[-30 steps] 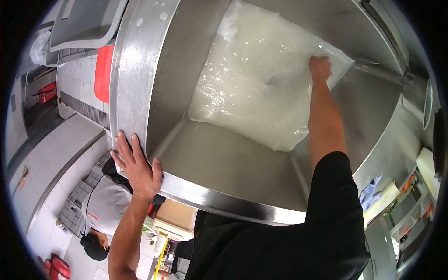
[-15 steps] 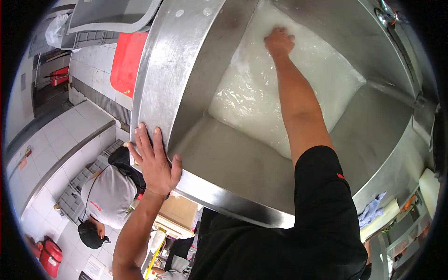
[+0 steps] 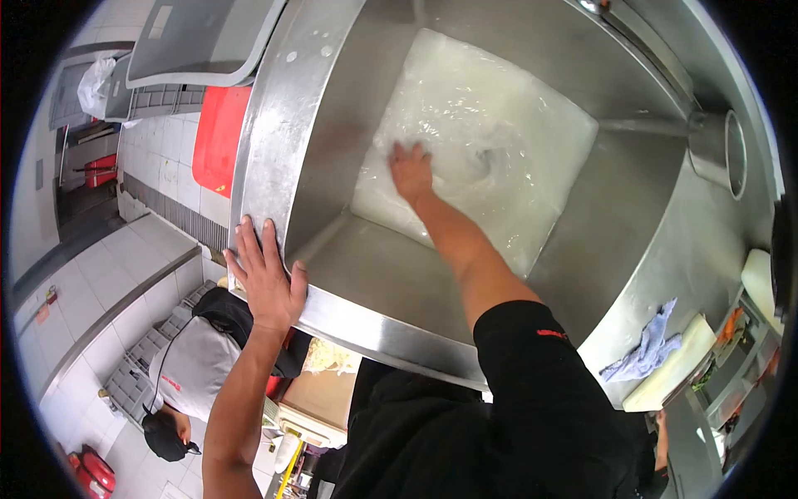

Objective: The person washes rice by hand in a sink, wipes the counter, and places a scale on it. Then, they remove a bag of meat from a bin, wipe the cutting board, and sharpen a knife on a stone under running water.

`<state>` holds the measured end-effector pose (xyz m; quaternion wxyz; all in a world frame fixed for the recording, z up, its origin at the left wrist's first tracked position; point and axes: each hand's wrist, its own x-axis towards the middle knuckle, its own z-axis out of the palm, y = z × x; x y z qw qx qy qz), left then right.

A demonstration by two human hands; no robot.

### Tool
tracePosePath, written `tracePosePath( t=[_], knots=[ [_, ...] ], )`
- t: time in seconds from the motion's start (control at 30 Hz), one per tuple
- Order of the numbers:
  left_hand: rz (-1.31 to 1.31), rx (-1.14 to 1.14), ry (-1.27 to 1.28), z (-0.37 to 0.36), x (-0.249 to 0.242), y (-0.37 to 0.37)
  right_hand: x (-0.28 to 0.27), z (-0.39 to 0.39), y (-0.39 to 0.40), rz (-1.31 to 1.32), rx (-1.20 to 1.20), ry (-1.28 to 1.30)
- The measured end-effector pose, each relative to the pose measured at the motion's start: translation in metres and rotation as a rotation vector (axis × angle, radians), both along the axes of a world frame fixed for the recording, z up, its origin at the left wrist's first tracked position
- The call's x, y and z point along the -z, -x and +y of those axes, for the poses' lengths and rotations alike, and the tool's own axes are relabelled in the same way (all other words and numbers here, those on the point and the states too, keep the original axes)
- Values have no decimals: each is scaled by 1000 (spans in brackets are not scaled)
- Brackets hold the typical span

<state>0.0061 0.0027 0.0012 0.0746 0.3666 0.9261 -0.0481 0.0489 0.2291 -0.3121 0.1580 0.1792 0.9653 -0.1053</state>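
Observation:
A deep stainless steel sink (image 3: 391, 258) holds cloudy, whitish water (image 3: 507, 108) with a ripple near its middle. My right hand (image 3: 411, 173) reaches down to the left side of the water. Its fingers look apart, and their tips dip below the surface, where nothing held shows. My left hand (image 3: 270, 283) lies spread on the sink's metal rim (image 3: 274, 158) at the near left corner, holding nothing.
A grey bin (image 3: 199, 41) and a red lid-like panel (image 3: 220, 137) stand left of the sink. Below left, a person in a grey shirt (image 3: 195, 358) bends over. A blue cloth (image 3: 648, 345) lies at right. A metal cylinder (image 3: 719, 150) sits beside the sink.
My right hand has moved from the far part of the water toward the near left, and a ripple now shows behind it. My left hand stays on the rim; the view has shifted.

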Motion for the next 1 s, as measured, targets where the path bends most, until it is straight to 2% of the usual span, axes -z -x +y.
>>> tracePosePath(
  t=[0.17,0.27,0.3,0.37,0.43,0.5,0.53,0.6,0.63,0.67,0.7,0.77,0.8,0.83,0.87,0.9,0.93,1.0],
  knots=[
    [23,-13,28,-1,1,0,-26,-8,-102,-38,-73,217],
    [28,-6,19,0,2,0,-32,7,-171,-24,-50,169],
    [32,-6,18,1,2,-1,-15,16,-196,-33,-42,166],
    [33,-7,23,-2,4,0,29,29,-240,116,27,0],
    [28,-5,29,-2,4,0,-12,62,-236,-182,320,49],
    [30,5,16,-1,6,0,21,101,-242,-133,497,-45],
    [29,0,33,-1,6,1,51,124,-240,-281,293,-458],
    [28,3,-6,-1,6,1,31,185,-189,-74,791,-56],
    [16,2,-1,-1,6,1,74,219,-176,-124,627,-184],
    [21,-7,14,-2,6,1,31,241,-131,-210,623,-69],
    [10,-7,11,-2,7,2,18,249,-92,-139,620,-56],
    [-7,-9,-6,-2,5,2,3,233,-22,17,550,-410],
    [-9,-11,1,-2,4,1,21,217,-2,335,402,-536],
    [-13,-12,4,-1,4,1,-5,188,26,157,344,-300],
    [-15,-17,7,-1,4,1,-1,158,41,57,213,-130],
    [-16,-13,2,-2,4,2,-8,123,45,78,134,17],
    [-5,-19,8,-2,4,3,-22,85,42,81,83,48],
    [-11,-11,-25,-1,4,1,6,21,25,399,148,199]
  ],
)
